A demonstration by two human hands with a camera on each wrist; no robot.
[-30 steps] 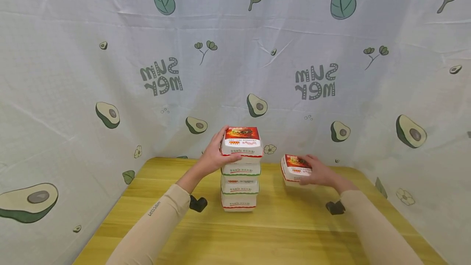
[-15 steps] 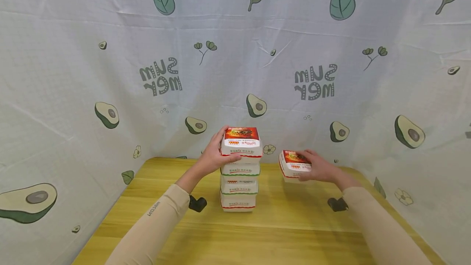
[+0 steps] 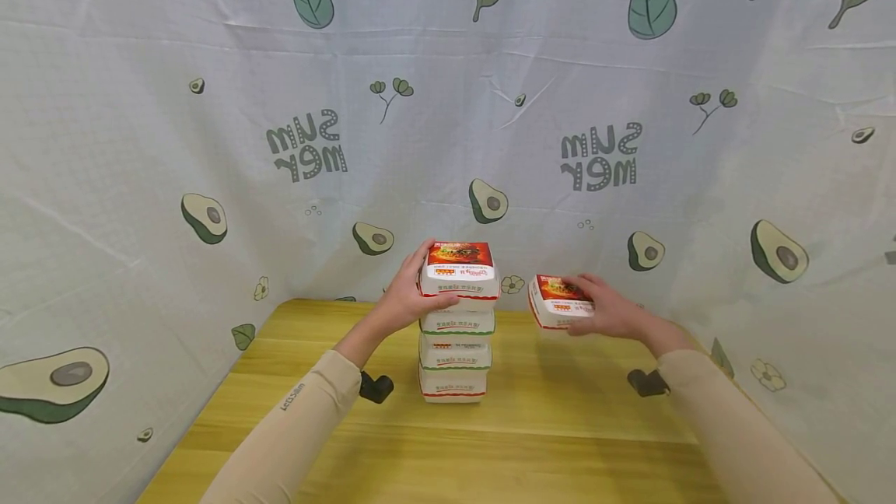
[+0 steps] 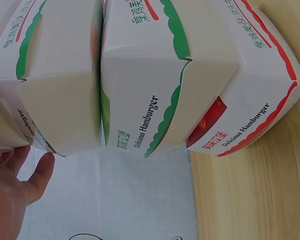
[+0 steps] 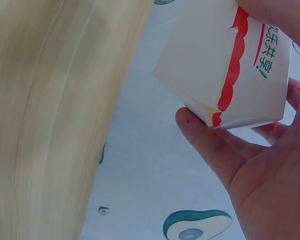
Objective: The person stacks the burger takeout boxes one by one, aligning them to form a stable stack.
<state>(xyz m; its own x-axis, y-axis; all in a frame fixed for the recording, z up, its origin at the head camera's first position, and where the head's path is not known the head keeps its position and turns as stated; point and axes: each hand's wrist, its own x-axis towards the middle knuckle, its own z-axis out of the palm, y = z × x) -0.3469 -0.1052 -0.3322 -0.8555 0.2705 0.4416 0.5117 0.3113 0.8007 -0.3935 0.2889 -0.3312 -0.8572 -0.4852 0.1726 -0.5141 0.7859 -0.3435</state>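
Several white paper hamburger boxes stand in a stack (image 3: 453,384) on the table, some edged in green and some in red. My left hand (image 3: 404,298) holds the left side of the top hamburger box (image 3: 458,284), thumb along its front; its lid has a red burger picture. In the left wrist view, the left fingertips (image 4: 42,172) are at the corner of an upper box. To the right of the stack, my right hand (image 3: 607,311) grips another red-edged hamburger box (image 3: 553,313) by its right side, raised above the table. The right wrist view shows this box (image 5: 200,55) between thumb and fingers.
The wooden table (image 3: 420,449) extends in front of the stack. A white cloth (image 3: 448,138) printed with avocados and leaves hangs behind and at both sides. Dark wrist-camera mounts (image 3: 376,387) stick out by both wrists.
My right hand has lifted its hamburger box up from near the table, also shifting it slightly left. The left hand and the stack have stayed in place.
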